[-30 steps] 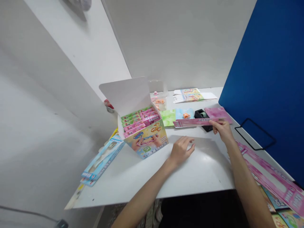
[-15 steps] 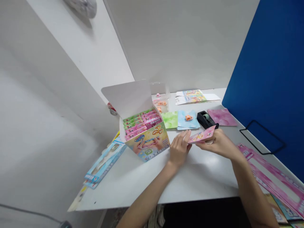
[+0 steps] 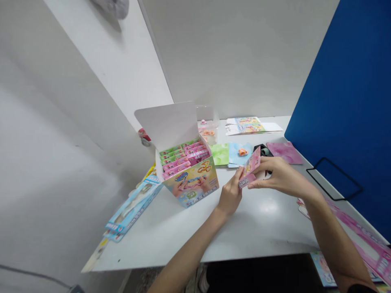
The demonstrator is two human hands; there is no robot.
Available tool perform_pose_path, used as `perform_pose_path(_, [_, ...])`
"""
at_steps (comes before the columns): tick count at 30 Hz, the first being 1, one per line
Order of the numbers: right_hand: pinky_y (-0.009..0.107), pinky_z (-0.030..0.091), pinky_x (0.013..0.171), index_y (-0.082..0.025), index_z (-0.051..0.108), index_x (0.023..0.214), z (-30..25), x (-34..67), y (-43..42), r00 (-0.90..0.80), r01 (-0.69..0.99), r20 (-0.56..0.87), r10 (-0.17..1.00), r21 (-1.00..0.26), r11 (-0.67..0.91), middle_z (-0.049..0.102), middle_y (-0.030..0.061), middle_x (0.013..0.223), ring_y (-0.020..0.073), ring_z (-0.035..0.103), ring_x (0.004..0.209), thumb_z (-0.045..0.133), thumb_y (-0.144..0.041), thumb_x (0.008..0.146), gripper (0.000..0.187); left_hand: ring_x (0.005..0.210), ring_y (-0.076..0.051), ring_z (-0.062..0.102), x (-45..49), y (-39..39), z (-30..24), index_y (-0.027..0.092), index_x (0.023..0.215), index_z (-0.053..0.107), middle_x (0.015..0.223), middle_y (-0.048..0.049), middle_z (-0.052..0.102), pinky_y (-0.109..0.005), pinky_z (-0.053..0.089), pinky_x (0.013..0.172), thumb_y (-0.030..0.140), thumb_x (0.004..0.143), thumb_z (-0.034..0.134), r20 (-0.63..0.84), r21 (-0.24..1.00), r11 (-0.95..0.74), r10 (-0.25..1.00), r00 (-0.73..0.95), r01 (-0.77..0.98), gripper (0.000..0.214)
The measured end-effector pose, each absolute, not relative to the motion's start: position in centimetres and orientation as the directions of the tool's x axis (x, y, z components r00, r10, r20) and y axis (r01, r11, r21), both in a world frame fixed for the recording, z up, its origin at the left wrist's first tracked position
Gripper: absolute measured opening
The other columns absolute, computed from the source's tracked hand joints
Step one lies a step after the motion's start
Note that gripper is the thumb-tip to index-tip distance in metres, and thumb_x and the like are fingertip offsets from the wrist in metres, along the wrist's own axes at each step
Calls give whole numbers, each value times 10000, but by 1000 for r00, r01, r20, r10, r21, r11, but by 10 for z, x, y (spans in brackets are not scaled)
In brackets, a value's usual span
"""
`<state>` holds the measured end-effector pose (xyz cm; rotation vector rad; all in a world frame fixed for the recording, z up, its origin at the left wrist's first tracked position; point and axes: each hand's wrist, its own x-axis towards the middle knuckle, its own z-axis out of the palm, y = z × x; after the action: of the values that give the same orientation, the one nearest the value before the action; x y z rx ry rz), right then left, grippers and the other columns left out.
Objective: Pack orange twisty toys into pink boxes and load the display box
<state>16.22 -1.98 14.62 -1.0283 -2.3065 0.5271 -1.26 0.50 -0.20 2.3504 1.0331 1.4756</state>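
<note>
A small pink printed box is held tilted up above the table, its narrow lettered side facing me. My left hand is closed around its left edge and lower corner. At its right side my right hand has curled fingers and thumb gripping the box; part of that edge is hidden. Left of my hands stands a display box with its white lid raised. Inside it, small green packs and pink packs are packed in two columns.
Behind my hands lie green cards, blue cards with an orange piece, a black tape dispenser and pink cards. Flat printed cartons sit farther back. Blue packaging lies left, pink packaging right. A blue panel bounds the right.
The small pink box has been turned from nearly flat to a steeper tilt, showing its lettered side. My right hand has moved slightly left with it, and the view has shifted a little.
</note>
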Motion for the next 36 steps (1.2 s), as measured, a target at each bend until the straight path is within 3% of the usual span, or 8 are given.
perform_pose_path(4, [285,480,644,-239,721,964,136,172,-4,-423,467,505,752,-589,659,555,91,1130,150,563,729,613,-644,803,448,1045,-221,672,-12,4,8,202,1347,508,1156,-85,701,-334,538,897,254,952,418,481,801,-538,840,251,263,408])
perform_pose_path(7, [300,488,696,-225,714,940,120,183,14,-242,432,574,782,-658,617,559,98,1056,184,571,823,461,-671,878,516,893,-235,682,-7,-1,15,161,1130,656,952,-76,734,-337,537,830,441,890,554,255,953,-295,907,336,70,382])
perform_pose_path(10, [280,486,683,-204,715,902,97,195,32,-267,270,353,897,-866,421,608,56,867,164,581,763,520,-611,886,451,925,-270,677,0,-5,13,127,1030,671,1007,-120,723,-357,534,823,572,748,691,97,987,-21,865,492,-158,528])
perform_pose_path(13, [283,507,686,-191,733,971,72,207,46,-321,15,114,940,-992,126,682,48,827,168,623,749,666,-600,781,456,956,-280,678,6,-5,5,129,1102,626,1103,-154,697,-361,533,820,591,670,760,-3,968,144,828,561,-207,647])
perform_pose_path(21, [298,539,774,-257,701,1182,46,211,57,-400,-169,-46,915,-978,-123,711,80,1153,199,679,926,796,-368,720,485,1203,-218,581,11,-5,1,254,1438,275,1330,-127,573,-376,475,994,433,917,533,245,969,-245,949,201,-22,608])
perform_pose_path(25, [255,539,732,-320,643,1260,47,196,53,-341,-185,-38,939,-977,-107,715,38,1153,169,682,888,799,-285,710,573,1345,-204,453,8,-6,6,263,1417,316,1472,-109,440,-372,374,1104,363,930,492,337,936,-352,917,212,31,527])
perform_pose_path(30, [267,532,687,-278,650,1255,41,181,47,-306,-170,-12,952,-983,-66,747,39,1013,161,675,765,816,-241,635,643,1024,-191,655,3,-2,10,258,1337,349,1171,-83,657,-327,500,889,478,912,523,222,975,-219,956,192,-34,509])
perform_pose_path(36, [325,509,690,-224,749,1091,35,168,44,-165,-151,57,985,-988,31,745,65,966,192,644,746,798,-364,622,491,873,-151,640,-1,3,15,247,1229,428,1087,-47,668,-265,480,799,483,929,480,258,966,-257,951,170,-32,385])
